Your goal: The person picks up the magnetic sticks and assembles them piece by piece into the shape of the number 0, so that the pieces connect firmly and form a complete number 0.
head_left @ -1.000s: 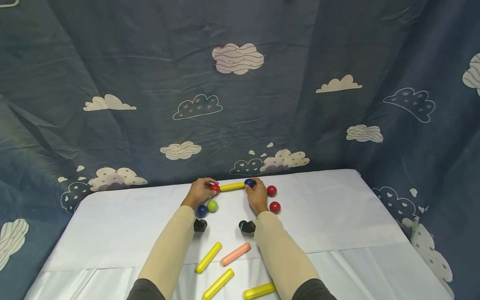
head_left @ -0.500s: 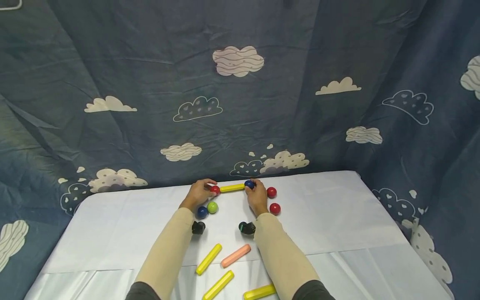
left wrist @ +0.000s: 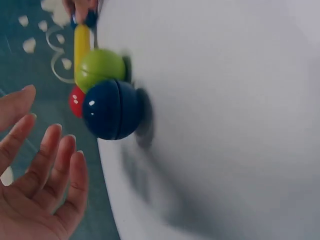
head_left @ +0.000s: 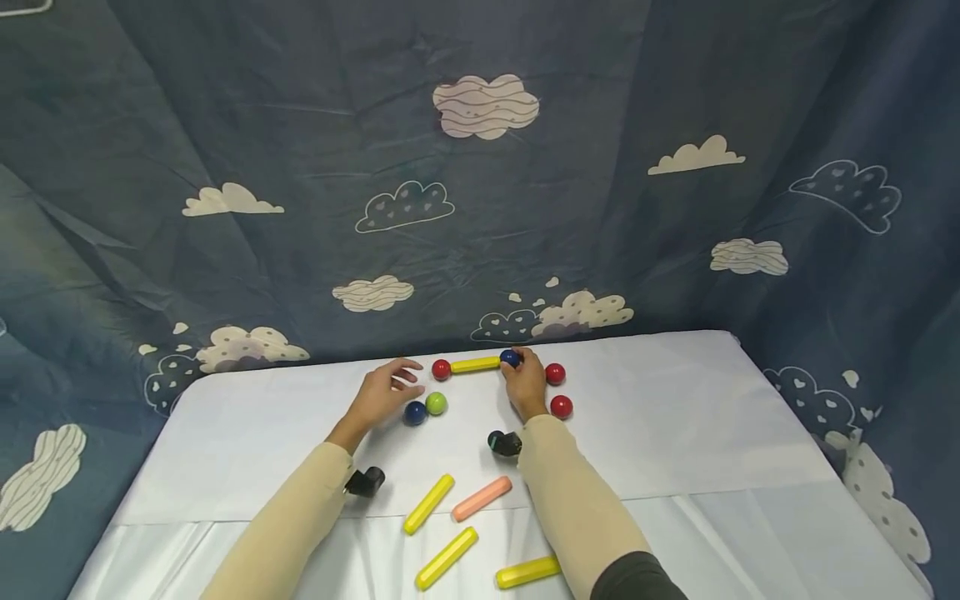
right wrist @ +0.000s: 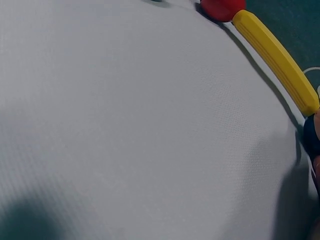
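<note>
My right hand (head_left: 527, 385) pinches a blue ball (head_left: 510, 357) at the right end of a yellow rod (head_left: 476, 365) near the far table edge. At the rod's left end sits a red ball (head_left: 441, 369); the right wrist view shows the yellow rod (right wrist: 277, 62) meeting both balls. Left of that red ball, my left hand (head_left: 378, 396) holds nothing, its fingers spread and relaxed. Nearest to it are another blue ball (head_left: 415, 412) and a green ball (head_left: 436, 403), side by side. In the left wrist view my left hand (left wrist: 45, 185) is apart from them.
Two red balls, one behind (head_left: 555, 374) and one in front (head_left: 561, 407), lie right of my right hand. Nearer me on the white-covered table (head_left: 712, 425) are several yellow rods (head_left: 447, 558) and a pink rod (head_left: 482, 498). A cloud-patterned curtain (head_left: 300, 250) hangs behind.
My left hand has let go of the red ball and drawn back to the left. My right hand stays on the blue ball. The head view has shifted slightly.
</note>
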`<state>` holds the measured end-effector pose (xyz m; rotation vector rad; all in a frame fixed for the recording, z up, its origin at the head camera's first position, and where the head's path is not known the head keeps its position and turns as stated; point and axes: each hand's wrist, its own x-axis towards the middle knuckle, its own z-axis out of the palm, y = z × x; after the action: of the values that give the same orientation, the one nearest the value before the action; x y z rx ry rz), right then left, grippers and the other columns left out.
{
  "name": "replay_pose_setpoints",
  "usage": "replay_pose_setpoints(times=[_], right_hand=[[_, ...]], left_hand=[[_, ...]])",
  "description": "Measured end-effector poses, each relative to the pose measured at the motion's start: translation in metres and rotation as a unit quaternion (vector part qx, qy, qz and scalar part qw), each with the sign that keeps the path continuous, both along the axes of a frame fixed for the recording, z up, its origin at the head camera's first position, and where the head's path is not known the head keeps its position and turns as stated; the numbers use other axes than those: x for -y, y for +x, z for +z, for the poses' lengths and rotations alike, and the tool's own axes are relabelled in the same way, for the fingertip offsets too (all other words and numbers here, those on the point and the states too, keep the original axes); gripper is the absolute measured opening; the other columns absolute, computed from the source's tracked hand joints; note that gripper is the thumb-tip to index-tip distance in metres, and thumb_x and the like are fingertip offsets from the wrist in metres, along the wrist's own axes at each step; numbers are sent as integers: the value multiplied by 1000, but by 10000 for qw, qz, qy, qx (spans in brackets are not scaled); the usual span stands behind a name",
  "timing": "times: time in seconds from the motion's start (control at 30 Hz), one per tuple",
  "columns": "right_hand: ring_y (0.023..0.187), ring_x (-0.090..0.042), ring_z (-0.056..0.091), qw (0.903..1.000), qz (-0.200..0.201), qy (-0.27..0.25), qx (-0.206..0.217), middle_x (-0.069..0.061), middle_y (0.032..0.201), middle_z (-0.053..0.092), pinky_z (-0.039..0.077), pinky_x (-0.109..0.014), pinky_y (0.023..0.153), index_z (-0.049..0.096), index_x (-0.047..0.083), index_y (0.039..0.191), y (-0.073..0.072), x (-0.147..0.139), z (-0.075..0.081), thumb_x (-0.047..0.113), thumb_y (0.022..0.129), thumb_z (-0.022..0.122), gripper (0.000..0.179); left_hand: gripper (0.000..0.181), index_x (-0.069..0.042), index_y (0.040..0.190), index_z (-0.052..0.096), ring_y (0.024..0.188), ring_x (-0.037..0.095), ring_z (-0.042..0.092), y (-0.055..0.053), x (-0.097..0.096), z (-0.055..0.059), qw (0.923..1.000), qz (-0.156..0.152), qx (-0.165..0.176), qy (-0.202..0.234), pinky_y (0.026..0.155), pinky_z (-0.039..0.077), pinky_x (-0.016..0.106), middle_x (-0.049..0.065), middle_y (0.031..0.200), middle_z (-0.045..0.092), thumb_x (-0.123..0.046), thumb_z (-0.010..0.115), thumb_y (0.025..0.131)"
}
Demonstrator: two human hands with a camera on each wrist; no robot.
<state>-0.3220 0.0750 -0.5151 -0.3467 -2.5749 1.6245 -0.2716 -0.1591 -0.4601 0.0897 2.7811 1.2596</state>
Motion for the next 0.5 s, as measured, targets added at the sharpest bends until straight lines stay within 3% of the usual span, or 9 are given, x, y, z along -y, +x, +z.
replay_pose_setpoints(times=[0.17, 0.27, 0.5], right_hand=[[114, -34, 51, 9999, 67, 55, -72, -23, 133, 50, 39, -42, 104, 49, -1, 135, 0, -1, 1, 8, 94, 61, 43], [114, -35, 52, 9997, 96, 129, -158, -24, 132, 51, 39, -43, 104, 49, -2, 134, 0, -2, 0, 7, 94, 62, 43], [119, -33, 50, 9996, 205, 192, -68, -23, 135, 48, 37, -42, 106, 47, 0, 136, 2, -3, 0, 9, 94, 61, 45]], left_hand=[[27, -12, 111, 67, 81, 15, 59, 42, 6, 8, 9997, -64, -101, -225, 67, 49, 30, -1, 90, 65, -17, 73, 85], [19, -13, 104, 69, 76, 13, 57, 65, 2, 9, 9995, -207, 21, -245, 60, 47, 28, -3, 86, 63, -15, 73, 86], [17, -16, 99, 70, 71, 12, 52, 111, -11, -6, 9964, -721, 336, -282, 57, 44, 25, -5, 87, 62, -16, 76, 82]])
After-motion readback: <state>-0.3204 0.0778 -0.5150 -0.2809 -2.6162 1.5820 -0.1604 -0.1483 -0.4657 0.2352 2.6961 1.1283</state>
